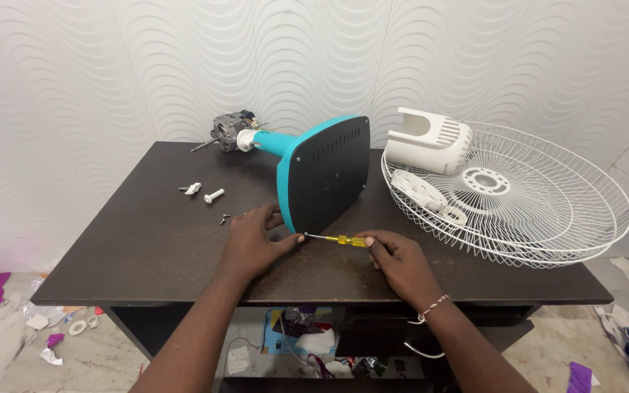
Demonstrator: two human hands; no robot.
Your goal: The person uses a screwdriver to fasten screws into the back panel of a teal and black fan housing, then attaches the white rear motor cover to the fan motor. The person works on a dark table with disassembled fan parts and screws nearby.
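1. Fan base (327,171): teal body with a black underside plate, lying tipped on its side on the dark bench (147,247); the plate faces the person. All places below are given from this base.
2. Stem and motor (231,131): the teal stem runs from the base's far left to a bare grey motor at the bench's back edge.
3. Left hand (250,244): just below the base's lower left corner, fingers spread flat on the bench, fingertips touching the base's edge (it grips nothing).
4. Screwdriver (336,239): yellow handle, thin shaft, lying level just below the base; its tip meets the plate's lower corner.
5. Right hand (396,258): below and right of the base, grip pinched on the screwdriver's handle end.
6. Loose screws (226,217): small and dark, on the bench just left of the base's lower corner, beside the left hand.
7. Two white pegs (205,192): on the bench, farther left of the base.
8. Wire guard (518,196): white, lying flat right of the base, overhanging the bench.
9. White motor cover (429,140): resting in the guard, just right of the base's top.
10. Flat white pieces (424,193): also in the guard, below the cover.
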